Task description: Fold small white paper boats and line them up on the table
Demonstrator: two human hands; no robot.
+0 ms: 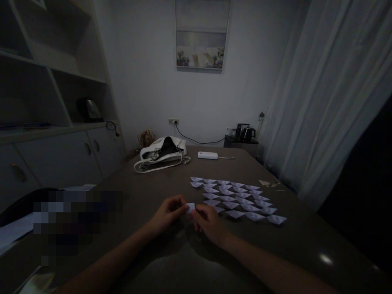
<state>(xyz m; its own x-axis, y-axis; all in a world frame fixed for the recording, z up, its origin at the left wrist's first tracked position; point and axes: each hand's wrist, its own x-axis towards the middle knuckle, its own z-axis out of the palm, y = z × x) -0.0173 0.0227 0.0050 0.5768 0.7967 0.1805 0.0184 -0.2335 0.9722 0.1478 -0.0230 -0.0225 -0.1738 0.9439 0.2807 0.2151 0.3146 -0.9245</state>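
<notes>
A small folded piece of white paper is held up between my two hands, above the dark table. My left hand pinches its left edge between thumb and fingers. On the other side my right hand grips the right edge, fingers curled and partly hidden. Just beyond and to the right of my hands, folded paper boats stand in several rows on the table.
A white handbag lies on the table's far left part, with a white power strip-like device and short cable to its right. Paper scraps lie near the right edge. Papers are at the left, partly blurred out.
</notes>
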